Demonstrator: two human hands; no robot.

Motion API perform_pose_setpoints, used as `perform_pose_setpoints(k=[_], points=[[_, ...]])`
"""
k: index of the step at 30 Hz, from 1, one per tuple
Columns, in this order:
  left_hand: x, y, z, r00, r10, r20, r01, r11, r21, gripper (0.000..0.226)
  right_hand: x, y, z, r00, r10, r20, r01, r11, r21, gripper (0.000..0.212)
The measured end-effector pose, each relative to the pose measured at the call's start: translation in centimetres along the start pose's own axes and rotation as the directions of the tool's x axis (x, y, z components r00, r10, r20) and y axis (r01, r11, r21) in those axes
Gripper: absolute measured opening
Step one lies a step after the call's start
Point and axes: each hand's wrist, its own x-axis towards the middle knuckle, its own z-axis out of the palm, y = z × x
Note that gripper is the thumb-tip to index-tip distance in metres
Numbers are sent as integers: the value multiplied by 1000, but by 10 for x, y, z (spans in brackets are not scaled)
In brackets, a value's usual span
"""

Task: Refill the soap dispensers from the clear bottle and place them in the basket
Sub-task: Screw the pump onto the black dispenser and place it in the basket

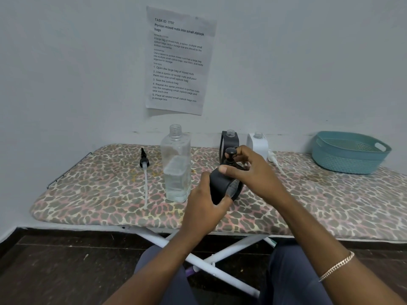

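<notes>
Clasping black dispenser [221, 187] above board [105, 194] middle: left hand [203, 209] round body, right hand [253, 172] pinching pump [230, 153].

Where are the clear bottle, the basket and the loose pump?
clear bottle [176, 170], head view, on its body.
basket [345, 162], head view, on its front wall.
loose pump [144, 163], head view, on its collar.

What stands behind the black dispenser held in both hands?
A second black dispenser and a white dispenser, both pumpless, by the wall. The right hand, on the pump of the held dispenser, hides their lower parts.
</notes>
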Motion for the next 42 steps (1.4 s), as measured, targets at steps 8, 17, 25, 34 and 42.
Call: perform_pose_setpoints(k=[8,17,25,34,42], points=[[0,0,1,1000,-3,-5,3,1000,-13,40,7,14,-18,984,-88,156,28,937,349,29],[1,1,-1,999,-34,-7,33,998,-48,41,-12,16,24,977,-36,-212,105,941,321,30],[2,0,0,1000,-18,-15,18,999,-38,40,7,18,-13,957,-77,279,-68,878,474,37],[2,-2,-1,1000,-24,3,24,999,-34,40,2,24,7,997,-24,67,-19,815,579,39],[1,0,-2,1000,-28,-4,28,1000,-13,41,0,22,18,999,-19,-40,39,809,587,43]])
